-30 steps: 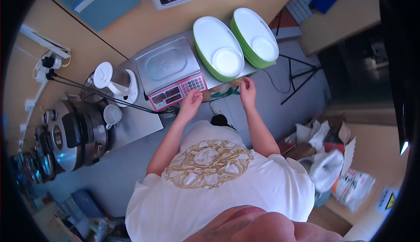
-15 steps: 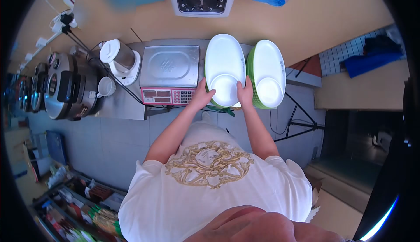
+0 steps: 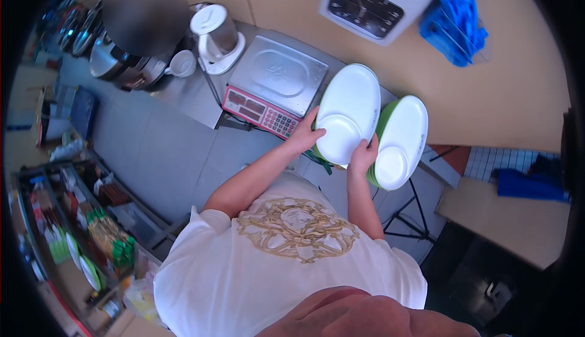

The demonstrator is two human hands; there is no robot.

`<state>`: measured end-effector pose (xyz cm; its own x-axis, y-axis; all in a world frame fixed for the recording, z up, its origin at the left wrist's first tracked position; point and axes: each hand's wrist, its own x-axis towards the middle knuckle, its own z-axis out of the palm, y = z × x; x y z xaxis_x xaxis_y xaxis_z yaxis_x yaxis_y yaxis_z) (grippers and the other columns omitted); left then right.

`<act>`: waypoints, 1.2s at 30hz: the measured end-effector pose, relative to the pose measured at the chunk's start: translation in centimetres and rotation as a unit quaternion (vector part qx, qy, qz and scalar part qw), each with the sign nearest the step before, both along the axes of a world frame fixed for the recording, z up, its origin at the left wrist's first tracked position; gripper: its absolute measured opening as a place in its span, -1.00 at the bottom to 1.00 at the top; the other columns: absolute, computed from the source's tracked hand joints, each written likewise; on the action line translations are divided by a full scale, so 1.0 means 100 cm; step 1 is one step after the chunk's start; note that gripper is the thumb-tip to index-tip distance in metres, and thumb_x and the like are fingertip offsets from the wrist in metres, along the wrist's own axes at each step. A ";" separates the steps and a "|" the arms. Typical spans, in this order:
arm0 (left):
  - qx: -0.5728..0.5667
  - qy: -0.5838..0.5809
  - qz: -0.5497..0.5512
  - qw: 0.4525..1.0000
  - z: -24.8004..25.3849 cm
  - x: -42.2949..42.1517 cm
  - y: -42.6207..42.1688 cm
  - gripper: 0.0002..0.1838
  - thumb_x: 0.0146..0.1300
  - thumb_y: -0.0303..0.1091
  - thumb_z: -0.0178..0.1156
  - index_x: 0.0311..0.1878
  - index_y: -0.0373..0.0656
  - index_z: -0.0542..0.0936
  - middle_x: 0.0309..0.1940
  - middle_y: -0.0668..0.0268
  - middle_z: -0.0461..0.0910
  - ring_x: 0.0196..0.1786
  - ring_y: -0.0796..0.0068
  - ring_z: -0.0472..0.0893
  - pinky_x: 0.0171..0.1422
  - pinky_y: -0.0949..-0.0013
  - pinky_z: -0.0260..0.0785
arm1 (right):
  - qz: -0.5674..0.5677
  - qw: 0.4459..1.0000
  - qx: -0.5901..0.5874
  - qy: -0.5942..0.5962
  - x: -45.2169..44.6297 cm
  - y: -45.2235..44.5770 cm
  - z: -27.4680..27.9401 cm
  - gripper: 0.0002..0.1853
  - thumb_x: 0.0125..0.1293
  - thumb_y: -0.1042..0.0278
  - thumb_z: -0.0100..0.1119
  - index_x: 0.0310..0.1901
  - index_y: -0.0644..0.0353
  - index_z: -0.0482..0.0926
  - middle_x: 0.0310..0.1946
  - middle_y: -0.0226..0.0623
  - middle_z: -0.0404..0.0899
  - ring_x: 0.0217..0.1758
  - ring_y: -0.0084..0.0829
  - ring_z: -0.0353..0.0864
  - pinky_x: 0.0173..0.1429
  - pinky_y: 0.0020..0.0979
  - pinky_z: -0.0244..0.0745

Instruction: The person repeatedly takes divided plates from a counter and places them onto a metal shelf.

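Two stacks of white oval plates with green outsides stand side by side at the counter's right end. My left hand [image 3: 304, 134] grips the left edge of the nearer stack [image 3: 350, 105], its thumb over the rim. On the lower right edge of that same stack is my right hand [image 3: 364, 156], thumb on top and fingers hidden beside it. The other stack [image 3: 403, 136] stands just right of my right hand. A scale with a metal pan [image 3: 279, 74] and a red keypad panel lies left of the plates.
Left on the counter [image 3: 189, 96] are a white kettle [image 3: 217, 38], a white cup [image 3: 181, 64] and cookers [image 3: 113, 63]. A white clock device [image 3: 378, 2] and blue items [image 3: 454, 23] are behind. A black tripod [image 3: 411, 218] and a crate shelf [image 3: 67, 166] stand below.
Both hands, apart and beside the counter edge a second ago, have come onto the left plate stack and hold its sides. The camera view has turned and tilted.
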<state>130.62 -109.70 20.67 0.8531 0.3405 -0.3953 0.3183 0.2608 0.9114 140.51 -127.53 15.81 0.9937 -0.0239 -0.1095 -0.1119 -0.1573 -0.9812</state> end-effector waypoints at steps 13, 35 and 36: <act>-0.119 -0.112 0.092 0.982 0.042 -0.095 0.038 -0.36 0.38 -0.49 0.17 0.48 -0.23 0.19 0.37 0.15 0.36 0.26 0.31 0.53 0.22 0.25 0.53 | 0.101 0.993 0.060 -0.023 -0.057 0.042 0.086 -0.52 0.43 0.52 -0.06 0.36 0.45 0.37 0.18 -0.01 0.55 0.13 -0.26 0.60 0.24 -0.32 0.49; -0.077 -0.122 0.450 0.881 0.045 -0.507 0.114 -0.45 0.36 -0.36 0.21 0.38 -0.11 0.31 0.14 0.25 0.55 0.15 0.46 0.54 0.07 0.32 0.48 | 0.540 0.833 0.120 0.011 -0.373 0.276 0.084 -0.54 0.42 0.56 -0.08 0.33 0.46 0.39 0.16 -0.06 0.57 0.15 -0.29 0.60 0.23 -0.34 0.48; -0.075 -0.125 0.473 0.869 0.043 -0.522 0.112 -0.44 0.36 -0.38 0.20 0.38 -0.13 0.30 0.13 0.23 0.54 0.14 0.43 0.56 0.08 0.29 0.50 | 0.562 0.818 0.118 0.016 -0.390 0.284 0.088 -0.54 0.42 0.56 -0.08 0.33 0.46 0.39 0.16 -0.07 0.57 0.14 -0.30 0.60 0.23 -0.34 0.49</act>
<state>78.38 -98.50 24.95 0.2852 0.8966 -0.3388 -0.3053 0.4201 0.8546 101.51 -99.17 24.59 0.3693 0.9293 -0.0064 -0.0536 0.0145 -0.9985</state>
